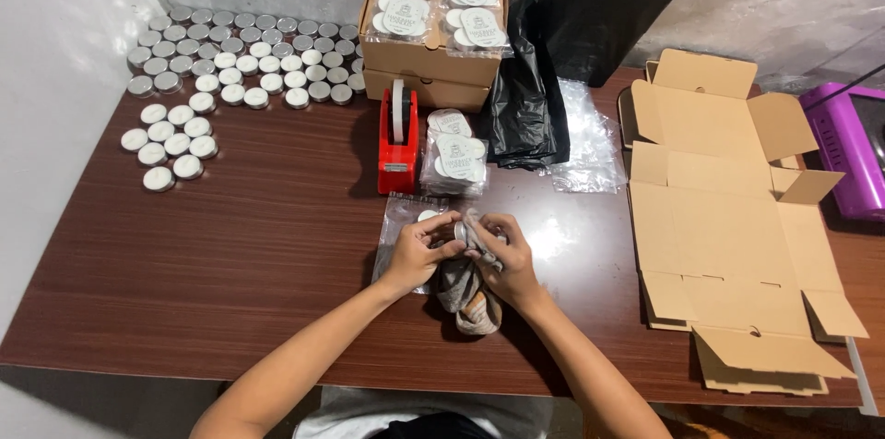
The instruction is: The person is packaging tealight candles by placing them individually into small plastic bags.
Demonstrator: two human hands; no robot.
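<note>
Both forearms lead to the left hand point(415, 253) and right hand point(502, 259), closed together on a small tin point(458, 232) and grey cloth point(466, 296), red tape dispenser point(398, 144) just beyond, flattened cardboard boxes point(728, 218) to the right.

glossy wood table point(230, 245), matt cardbd box point(728, 208)

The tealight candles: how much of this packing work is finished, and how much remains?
Done: sealed packs lie on the closed boxes and beside the tape dispenser. In hand: the left hand and right hand wipe one tealight with a cloth. Left: many loose tealights and flat cartons.
</note>
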